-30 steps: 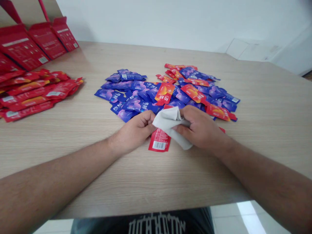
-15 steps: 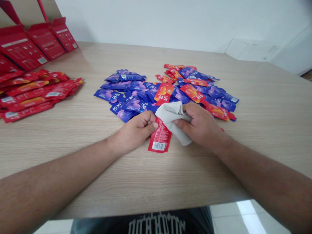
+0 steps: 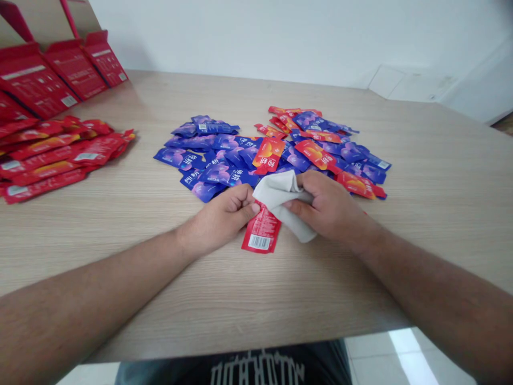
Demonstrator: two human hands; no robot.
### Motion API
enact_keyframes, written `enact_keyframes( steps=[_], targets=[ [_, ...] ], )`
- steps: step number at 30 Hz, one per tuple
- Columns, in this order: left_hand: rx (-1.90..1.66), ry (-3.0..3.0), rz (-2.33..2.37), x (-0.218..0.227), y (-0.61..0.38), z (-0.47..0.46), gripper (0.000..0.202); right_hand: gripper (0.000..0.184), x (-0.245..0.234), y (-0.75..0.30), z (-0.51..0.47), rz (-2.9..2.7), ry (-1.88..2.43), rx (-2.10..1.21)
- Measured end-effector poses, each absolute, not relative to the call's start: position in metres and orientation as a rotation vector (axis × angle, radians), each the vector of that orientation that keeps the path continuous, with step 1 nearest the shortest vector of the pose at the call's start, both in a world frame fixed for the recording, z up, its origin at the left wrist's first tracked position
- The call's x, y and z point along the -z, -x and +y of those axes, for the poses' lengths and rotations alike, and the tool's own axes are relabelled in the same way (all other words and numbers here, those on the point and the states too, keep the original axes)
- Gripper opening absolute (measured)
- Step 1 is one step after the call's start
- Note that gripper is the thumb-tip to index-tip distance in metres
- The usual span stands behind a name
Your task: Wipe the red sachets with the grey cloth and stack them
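Note:
Between thumb and fingers, my left hand (image 3: 230,214) pinches the left edge of a red sachet (image 3: 262,231), whose printed side with a white barcode faces up. My right hand (image 3: 331,206) is closed on a folded light grey cloth (image 3: 282,195). That cloth lies over the upper part of the sachet and hides it. Just beyond both hands spreads a loose heap of blue-purple sachets (image 3: 218,171), mixed on the right with red-orange sachets (image 3: 316,154).
Red sachets (image 3: 60,152) are piled in rows at the left of the wooden table (image 3: 192,315). Behind them stand open red cardboard boxes (image 3: 36,77). A white wall (image 3: 256,43) runs along the table's far side.
The cloth has slid slightly down and left over the sachet, covering a bit more of its top. Both hands keep their grips.

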State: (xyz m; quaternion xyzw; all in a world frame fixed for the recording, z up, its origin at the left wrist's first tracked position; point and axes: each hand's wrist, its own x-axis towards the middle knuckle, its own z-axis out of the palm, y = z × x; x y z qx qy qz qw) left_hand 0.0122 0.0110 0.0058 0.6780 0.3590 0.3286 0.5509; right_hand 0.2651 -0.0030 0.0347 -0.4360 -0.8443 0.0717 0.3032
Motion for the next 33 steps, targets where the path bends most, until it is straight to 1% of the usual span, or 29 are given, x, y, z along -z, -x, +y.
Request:
enact_keyframes(
  steps=[3, 8, 10, 12, 14, 16, 17, 20, 22, 24, 28, 31, 33],
  targets=[
    [-0.756, -1.606, 0.838, -0.006, -0.012, 0.011, 0.022, 0.02, -0.034, -0.263, -0.005, -2.218, 1.157, -0.196],
    [-0.794, -1.581, 0.89, -0.01, -0.012, 0.007, 0.024, 0.007, -0.039, -0.256, -0.017, -2.584, 0.945, -0.411],
    [-0.788, -1.574, 0.883, -0.009, -0.012, 0.008, 0.024, 0.009, -0.038, -0.259, -0.013, -2.484, 1.031, -0.335],
    [-0.775, -1.574, 0.856, -0.008, -0.012, 0.008, 0.024, 0.017, -0.036, -0.263, -0.006, -2.287, 1.15, -0.24],
    [-0.773, -1.587, 0.833, -0.008, -0.013, 0.009, 0.024, 0.023, -0.034, -0.265, -0.001, -2.163, 1.224, -0.221],
    [-0.766, -1.601, 0.823, -0.01, -0.013, 0.008, 0.024, 0.025, -0.034, -0.264, -0.002, -2.167, 1.222, -0.249],
    [-0.764, -1.608, 0.829, -0.011, -0.013, 0.008, 0.024, 0.024, -0.035, -0.262, -0.004, -2.222, 1.184, -0.272],
    [-0.783, -1.611, 0.873, -0.013, -0.013, 0.007, 0.023, 0.012, -0.039, -0.257, -0.015, -2.52, 0.993, -0.4],
    [-0.795, -1.592, 0.886, -0.012, -0.012, 0.007, 0.024, 0.007, -0.041, -0.256, -0.018, -2.611, 0.943, -0.443],
    [-0.779, -1.577, 0.872, -0.01, -0.012, 0.008, 0.024, 0.01, -0.041, -0.259, -0.014, -2.504, 1.021, -0.367],
    [-0.773, -1.589, 0.83, -0.007, -0.012, 0.01, 0.023, 0.025, -0.036, -0.266, -0.001, -2.163, 1.224, -0.249],
    [-0.763, -1.582, 0.826, -0.008, -0.012, 0.009, 0.024, 0.024, -0.035, -0.262, -0.005, -2.212, 1.206, -0.29],
    [-0.766, -1.582, 0.851, -0.009, -0.012, 0.008, 0.025, 0.017, -0.038, -0.257, -0.012, -2.4, 1.098, -0.368]
  ],
)
